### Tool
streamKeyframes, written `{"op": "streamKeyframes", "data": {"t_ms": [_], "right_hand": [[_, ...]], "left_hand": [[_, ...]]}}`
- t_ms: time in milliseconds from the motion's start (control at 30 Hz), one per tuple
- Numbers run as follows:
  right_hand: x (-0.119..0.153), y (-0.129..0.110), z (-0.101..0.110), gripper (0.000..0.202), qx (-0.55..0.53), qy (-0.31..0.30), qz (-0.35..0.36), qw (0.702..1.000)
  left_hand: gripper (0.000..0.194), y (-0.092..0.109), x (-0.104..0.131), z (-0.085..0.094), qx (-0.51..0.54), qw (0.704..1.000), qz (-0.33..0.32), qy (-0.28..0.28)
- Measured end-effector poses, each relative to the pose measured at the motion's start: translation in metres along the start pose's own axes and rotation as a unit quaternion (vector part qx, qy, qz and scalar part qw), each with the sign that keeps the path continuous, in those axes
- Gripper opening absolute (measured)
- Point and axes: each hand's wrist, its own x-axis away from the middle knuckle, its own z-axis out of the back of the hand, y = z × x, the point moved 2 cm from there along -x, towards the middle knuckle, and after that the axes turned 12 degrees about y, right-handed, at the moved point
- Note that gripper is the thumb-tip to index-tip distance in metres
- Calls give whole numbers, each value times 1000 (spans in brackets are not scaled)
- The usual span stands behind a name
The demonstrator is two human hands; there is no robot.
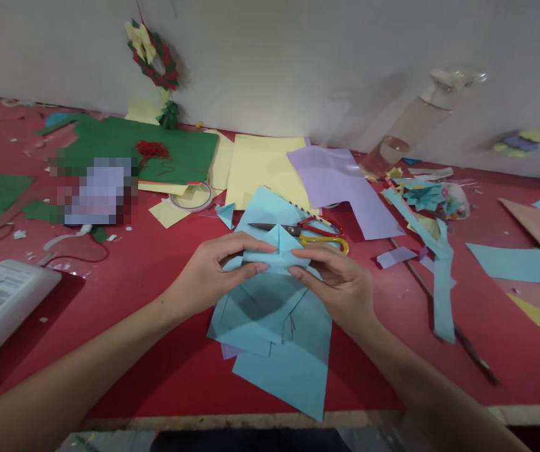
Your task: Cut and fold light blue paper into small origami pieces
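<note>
Between both hands is a folded piece of light blue paper [277, 258] with a pointed top flap. My left hand [225, 263] pinches its left side, thumb below and fingers above. On the right side, my right hand [333, 276] grips it the same way. Several light blue paper sheets [293, 376] lie overlapped beneath the hands. Just behind the folded paper rest scissors [324, 242] with red and yellow handles, their dark blades pointing left. A small folded blue paper piece [225, 215] sits to the left of them.
Green sheets [185, 147], yellow paper [263, 169] and purple paper [345, 182] lie at the back. A tape roll [191, 196] is left of centre. A spray bottle [402, 135] leans at the back right. A white box [10, 301] and a blurred phone [98, 191] are leftward.
</note>
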Motion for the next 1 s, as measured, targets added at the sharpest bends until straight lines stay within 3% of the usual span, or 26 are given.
{"op": "streamKeyframes", "data": {"t_ms": [300,1000], "right_hand": [[0,-3,-1,24,33,14,8,999],[2,-2,-2,17,55,16,17,998]], "left_hand": [[23,5,1,1,-108,988,-94,56],[15,2,3,0,-107,984,-125,66]]}}
